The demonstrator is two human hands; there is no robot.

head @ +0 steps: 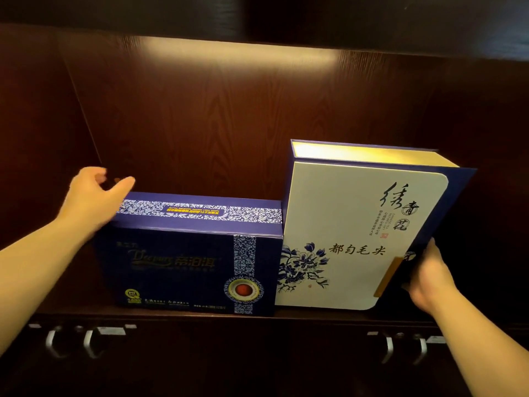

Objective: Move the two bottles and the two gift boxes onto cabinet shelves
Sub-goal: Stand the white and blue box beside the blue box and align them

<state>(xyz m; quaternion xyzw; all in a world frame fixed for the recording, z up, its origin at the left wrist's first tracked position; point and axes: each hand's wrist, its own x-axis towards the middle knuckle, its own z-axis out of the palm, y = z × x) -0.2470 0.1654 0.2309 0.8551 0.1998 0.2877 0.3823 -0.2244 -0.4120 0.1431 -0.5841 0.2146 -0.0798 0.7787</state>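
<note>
Head view. Landmark: the dark blue gift box [189, 265], standing upright on the dark wooden cabinet shelf [315, 318], front face toward you, patterned blue-and-white band on its top edge and a round red emblem low on its front.

Just right of the blue box, touching its right side, stands the white gift box [352, 239]. It is taller than the blue one, has a blue spine and cover edge, black calligraphy and a blue flower print. It leans a little to the right at the top.

Your left hand [94, 196] is at the blue box's upper left corner. Palm rests against the corner; fingers are loosely spread and curled above the top edge, not closed round anything. The hand is somewhat blurred, so exact fingertip contact cannot be told.

Your right hand [429, 273] is on the far side of the white box from the blue box, at its lower right edge. Fingers wrap the blue cover edge, gripping it; thumb side is hidden behind the box.

Below the blue box, under the shelf front, metal drawer handles [71, 343] show in pairs, with another pair further right.

No bottles in view.
</note>
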